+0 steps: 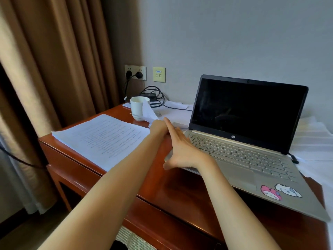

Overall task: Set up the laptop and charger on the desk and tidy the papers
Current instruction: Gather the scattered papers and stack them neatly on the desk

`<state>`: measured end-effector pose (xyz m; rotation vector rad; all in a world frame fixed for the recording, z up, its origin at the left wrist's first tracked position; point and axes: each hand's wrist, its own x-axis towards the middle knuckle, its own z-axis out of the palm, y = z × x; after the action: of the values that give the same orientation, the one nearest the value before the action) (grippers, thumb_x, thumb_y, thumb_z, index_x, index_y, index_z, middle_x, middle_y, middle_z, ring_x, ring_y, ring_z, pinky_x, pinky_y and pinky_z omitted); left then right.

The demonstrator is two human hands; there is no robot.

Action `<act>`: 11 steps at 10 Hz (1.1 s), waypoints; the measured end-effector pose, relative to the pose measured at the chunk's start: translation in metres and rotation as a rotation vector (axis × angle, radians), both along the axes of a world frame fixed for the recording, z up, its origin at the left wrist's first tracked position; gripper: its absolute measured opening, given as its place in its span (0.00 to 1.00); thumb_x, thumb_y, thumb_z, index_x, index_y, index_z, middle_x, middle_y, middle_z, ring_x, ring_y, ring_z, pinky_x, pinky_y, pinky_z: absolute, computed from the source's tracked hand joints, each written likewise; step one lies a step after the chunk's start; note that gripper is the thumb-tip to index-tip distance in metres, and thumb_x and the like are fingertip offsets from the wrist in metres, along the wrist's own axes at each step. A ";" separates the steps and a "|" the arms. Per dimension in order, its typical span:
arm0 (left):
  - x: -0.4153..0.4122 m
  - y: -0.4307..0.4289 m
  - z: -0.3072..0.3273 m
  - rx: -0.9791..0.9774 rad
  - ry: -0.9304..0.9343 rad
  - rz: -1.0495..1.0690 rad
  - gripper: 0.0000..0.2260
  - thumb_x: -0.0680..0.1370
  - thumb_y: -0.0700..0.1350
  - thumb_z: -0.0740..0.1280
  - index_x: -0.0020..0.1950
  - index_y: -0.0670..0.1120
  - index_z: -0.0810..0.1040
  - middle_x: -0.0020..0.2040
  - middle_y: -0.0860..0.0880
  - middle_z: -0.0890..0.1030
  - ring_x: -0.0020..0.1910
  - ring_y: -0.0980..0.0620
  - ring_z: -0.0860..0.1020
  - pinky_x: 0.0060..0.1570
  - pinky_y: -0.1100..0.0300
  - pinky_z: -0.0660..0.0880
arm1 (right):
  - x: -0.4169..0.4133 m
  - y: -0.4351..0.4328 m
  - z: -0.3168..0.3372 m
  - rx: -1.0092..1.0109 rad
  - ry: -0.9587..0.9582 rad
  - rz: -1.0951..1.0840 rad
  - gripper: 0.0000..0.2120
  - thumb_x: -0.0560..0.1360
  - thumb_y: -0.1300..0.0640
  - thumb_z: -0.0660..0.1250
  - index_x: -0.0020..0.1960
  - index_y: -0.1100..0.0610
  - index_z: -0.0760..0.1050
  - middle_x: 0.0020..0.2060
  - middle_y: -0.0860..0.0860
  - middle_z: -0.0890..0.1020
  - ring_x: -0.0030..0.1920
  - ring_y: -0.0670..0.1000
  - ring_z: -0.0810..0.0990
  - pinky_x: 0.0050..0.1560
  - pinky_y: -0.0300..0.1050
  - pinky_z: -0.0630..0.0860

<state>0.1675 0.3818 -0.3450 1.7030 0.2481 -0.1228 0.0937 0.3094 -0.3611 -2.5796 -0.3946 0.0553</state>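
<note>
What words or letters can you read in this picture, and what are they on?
"hp": on the laptop, just under its dark screen.
Printed sheets: many lines of print, too small and blurred to read.
Wall plate: a small blue label, too blurred to read.
Laptop keys: too small to read.
Stickers: cartoon pictures, no words visible.
</note>
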 end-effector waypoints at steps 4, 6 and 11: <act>0.010 0.043 0.015 -0.216 -0.020 0.047 0.09 0.76 0.32 0.53 0.38 0.41 0.65 0.27 0.40 0.79 0.34 0.44 0.80 0.51 0.52 0.80 | 0.001 0.003 -0.006 -0.057 -0.014 0.027 0.62 0.63 0.58 0.75 0.72 0.40 0.27 0.75 0.43 0.39 0.75 0.49 0.33 0.75 0.59 0.43; -0.003 0.067 0.030 -0.245 -0.058 0.015 0.10 0.76 0.30 0.50 0.53 0.38 0.66 0.40 0.39 0.77 0.35 0.47 0.77 0.40 0.58 0.76 | 0.003 0.007 -0.013 -0.097 -0.067 0.049 0.66 0.60 0.59 0.76 0.69 0.36 0.23 0.74 0.40 0.34 0.75 0.48 0.34 0.74 0.61 0.46; -0.016 0.142 0.055 -0.182 -0.140 0.052 0.08 0.77 0.34 0.57 0.51 0.39 0.74 0.36 0.45 0.80 0.33 0.50 0.81 0.29 0.64 0.78 | 0.018 0.010 -0.010 0.389 0.170 -0.019 0.53 0.69 0.71 0.64 0.74 0.39 0.33 0.76 0.44 0.41 0.75 0.52 0.52 0.54 0.39 0.72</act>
<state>0.1520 0.5240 -0.2897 1.5154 0.1714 0.0121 0.1112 0.3198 -0.3706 -2.1755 -0.2850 0.1721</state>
